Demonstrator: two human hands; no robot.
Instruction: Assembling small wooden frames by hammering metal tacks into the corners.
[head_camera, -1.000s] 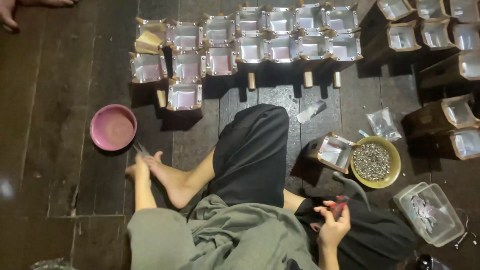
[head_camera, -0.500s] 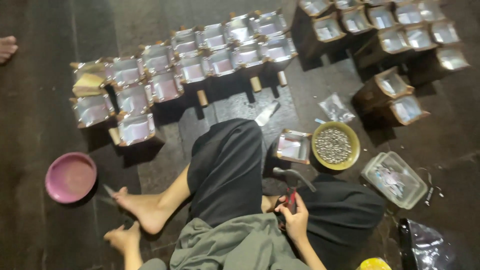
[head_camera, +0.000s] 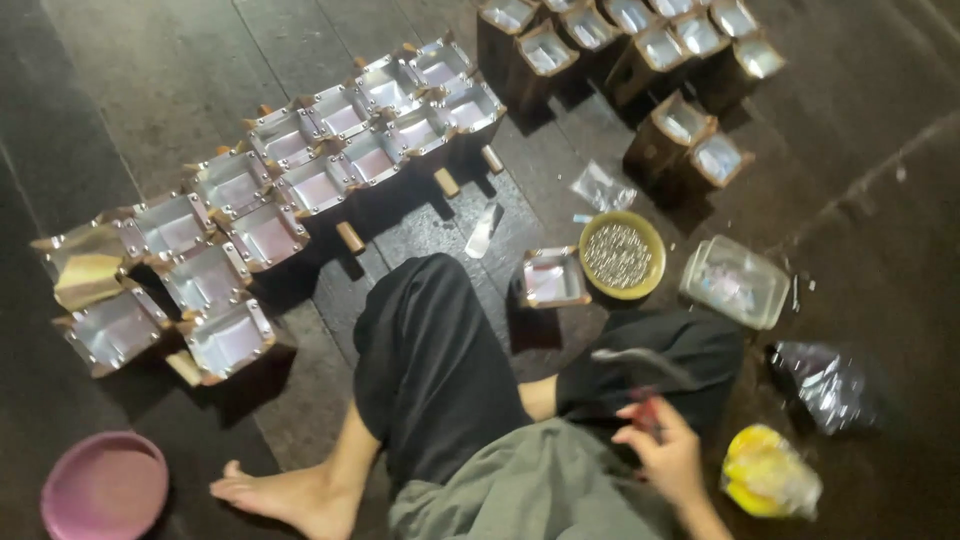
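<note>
Black trousers, grey-green shirt, barefoot

dark plank floor (head_camera: 180, 90) carries foil-lined boxes (head_camera: 320, 185), yellow bowl (head_camera: 622, 256), pink basin (head_camera: 104, 490)

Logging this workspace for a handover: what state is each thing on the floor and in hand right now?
right hand: closed on a red-handled hammer, blurred
small box by the knee: open, upright
yellow bowl: filled with small metal pieces
clear plastic container: lying flat; whether lidded is unclear
pink bowl: upright, empty
rows of lined boxes: open-topped, upright
left hand: out of view
</note>
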